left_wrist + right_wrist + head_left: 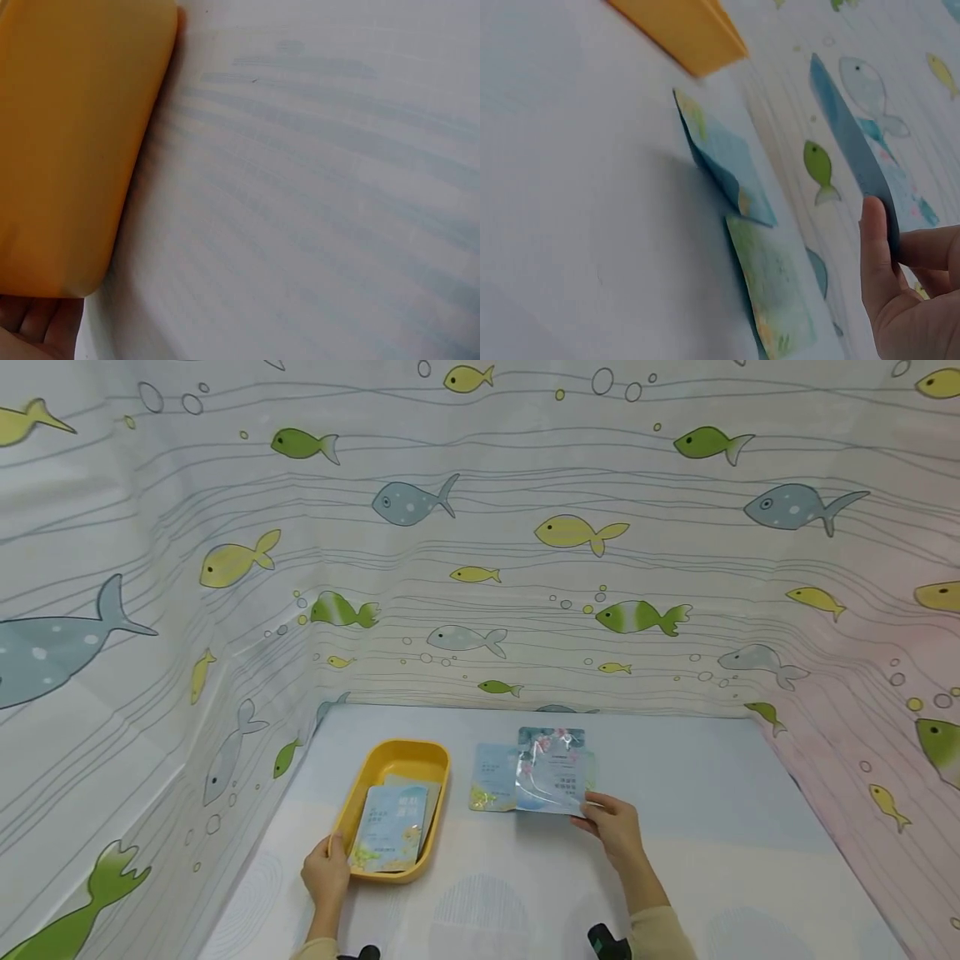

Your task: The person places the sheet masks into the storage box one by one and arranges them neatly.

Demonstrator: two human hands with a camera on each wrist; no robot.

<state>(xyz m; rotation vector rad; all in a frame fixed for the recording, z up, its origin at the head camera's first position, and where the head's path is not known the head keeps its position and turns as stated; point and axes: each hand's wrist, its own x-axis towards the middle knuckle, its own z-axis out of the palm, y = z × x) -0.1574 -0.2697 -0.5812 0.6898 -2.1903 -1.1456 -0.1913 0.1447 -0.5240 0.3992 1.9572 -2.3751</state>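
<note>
My left hand [327, 872] grips the left side of a yellow tray [437, 827], near its front corner. In the left wrist view, fingers [37, 322] curl against the end of the tray [75, 150]. Inside the tray, a light-blue sheet mask packet [390, 827] overlaps a paler one. My right hand [615, 831] pinches a blue floral sheet mask packet [551, 772] by its lower right corner, raised above the table. Behind it lie a light-blue packet [727, 161] and a greenish packet [772, 281], both partly hidden in the head view.
A white table [697, 827] with faint printed shapes carries everything. Fish-patterned cloth [525, 610] walls in the back and both sides. Dark wrist devices [607, 941] show at the lower edge of the head view.
</note>
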